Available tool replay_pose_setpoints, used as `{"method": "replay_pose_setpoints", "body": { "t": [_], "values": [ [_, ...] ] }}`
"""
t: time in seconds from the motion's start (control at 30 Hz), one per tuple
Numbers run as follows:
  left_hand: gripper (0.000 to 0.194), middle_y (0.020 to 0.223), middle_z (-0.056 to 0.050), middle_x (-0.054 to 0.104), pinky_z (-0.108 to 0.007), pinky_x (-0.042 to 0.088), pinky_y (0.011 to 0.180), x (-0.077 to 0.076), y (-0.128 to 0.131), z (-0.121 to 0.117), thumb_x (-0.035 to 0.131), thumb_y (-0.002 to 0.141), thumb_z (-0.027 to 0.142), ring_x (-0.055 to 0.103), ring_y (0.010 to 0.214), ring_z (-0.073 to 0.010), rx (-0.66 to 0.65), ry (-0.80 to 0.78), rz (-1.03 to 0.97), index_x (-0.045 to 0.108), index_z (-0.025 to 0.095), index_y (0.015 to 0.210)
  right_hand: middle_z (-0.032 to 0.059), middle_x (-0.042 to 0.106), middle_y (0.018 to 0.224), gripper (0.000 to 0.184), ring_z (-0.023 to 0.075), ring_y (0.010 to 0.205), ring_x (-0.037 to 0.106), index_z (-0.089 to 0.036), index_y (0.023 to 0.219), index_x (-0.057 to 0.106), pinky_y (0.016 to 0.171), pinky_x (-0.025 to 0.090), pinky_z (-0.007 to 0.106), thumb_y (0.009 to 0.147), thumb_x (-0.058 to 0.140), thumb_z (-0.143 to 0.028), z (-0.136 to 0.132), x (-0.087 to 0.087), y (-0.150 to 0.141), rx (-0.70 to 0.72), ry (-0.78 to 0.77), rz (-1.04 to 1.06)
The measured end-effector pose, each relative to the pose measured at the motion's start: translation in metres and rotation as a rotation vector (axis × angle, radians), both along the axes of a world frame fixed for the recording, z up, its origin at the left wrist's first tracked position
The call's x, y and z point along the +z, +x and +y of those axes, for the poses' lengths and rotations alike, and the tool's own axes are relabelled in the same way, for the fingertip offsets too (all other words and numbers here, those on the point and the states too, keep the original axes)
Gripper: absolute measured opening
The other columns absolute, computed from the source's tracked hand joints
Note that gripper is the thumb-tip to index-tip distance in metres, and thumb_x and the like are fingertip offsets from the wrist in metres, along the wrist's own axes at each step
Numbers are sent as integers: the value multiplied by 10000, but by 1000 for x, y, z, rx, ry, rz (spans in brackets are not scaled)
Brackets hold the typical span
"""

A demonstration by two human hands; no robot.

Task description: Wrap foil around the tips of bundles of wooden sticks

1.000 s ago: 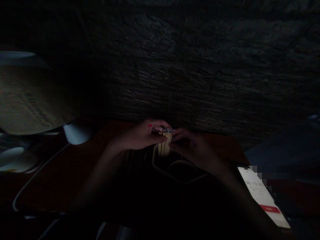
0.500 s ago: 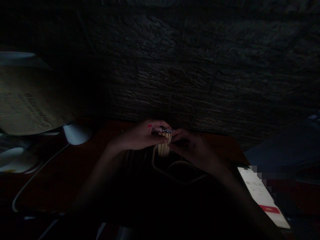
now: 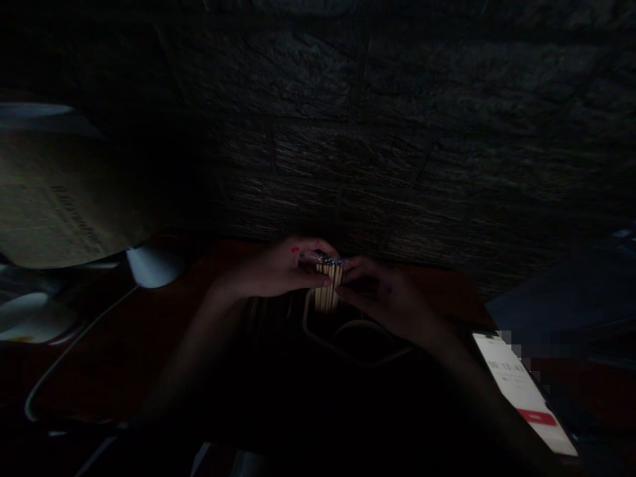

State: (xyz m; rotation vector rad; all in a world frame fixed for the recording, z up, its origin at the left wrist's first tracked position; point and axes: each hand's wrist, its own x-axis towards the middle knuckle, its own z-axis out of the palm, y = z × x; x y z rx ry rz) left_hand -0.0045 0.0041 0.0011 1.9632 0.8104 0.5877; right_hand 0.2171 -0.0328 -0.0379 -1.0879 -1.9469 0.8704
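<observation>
Between my hands is a bundle of thin pale wooden sticks (image 3: 325,297), upright and side by side, with shiny clear plastic wrap (image 3: 325,260) over its top end. My left hand (image 3: 285,268) grips the bundle from the left, its thumb pressed across the front and its fingers behind the wrap. On the other side my right hand (image 3: 385,291) pinches the bundle's right edge and the wrap between thumb and fingers. Below the sticks, a light angular rim (image 3: 368,364) shows in the dark; what it belongs to is too dim to tell.
A lit phone (image 3: 524,391) with a timer-like screen lies at the right. At the left are a large printed tan bag-like object (image 3: 59,199), a white cup-shaped thing (image 3: 156,265) and a white cable (image 3: 64,361). A textured block wall (image 3: 318,146) rises behind the brown table (image 3: 163,318).
My hands stay nearly in place on the bundle. The left thumb has slid slightly, and the sticks look a little more spread at the top.
</observation>
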Motion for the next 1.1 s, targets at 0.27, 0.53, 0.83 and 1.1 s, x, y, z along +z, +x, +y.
{"method": "replay_pose_setpoints", "body": {
  "t": [0.27, 0.53, 0.83, 1.1],
  "values": [
    [277, 1027, -29, 718, -256, 516, 811, -6, 4, 3, 675, 813, 144, 672, 957, -150, -30, 50, 4, 641, 156, 1088, 3, 760, 1028, 277, 197, 965, 719, -283, 1117, 631, 896, 552, 385, 850, 699, -256, -1, -3, -1, 2, -8, -17],
    [301, 1068, -47, 718, -276, 515, 857, -3, 5, 1, 666, 821, 142, 674, 996, -161, 4, 15, 11, 623, 148, 1118, 60, 763, 1111, 476, 271, 997, 727, -250, 1259, 555, 860, 558, 433, 817, 729, -281, -9, -1, -10, -93, 88, -257],
    [298, 1053, -46, 719, -261, 517, 808, -5, 5, 2, 662, 826, 149, 676, 966, -151, 1, 11, 3, 633, 150, 1122, 88, 771, 1099, 536, 286, 920, 750, -210, 1354, 559, 789, 596, 429, 836, 678, -287, -9, -1, -13, -100, 163, -345],
    [302, 1019, -31, 727, -259, 519, 790, -6, 5, 5, 692, 811, 164, 679, 943, -153, -11, -21, 14, 635, 157, 1108, 88, 768, 1113, 560, 287, 959, 743, -199, 1381, 555, 834, 597, 450, 836, 675, -246, -11, -1, -12, -115, 174, -381]
  ]
}}
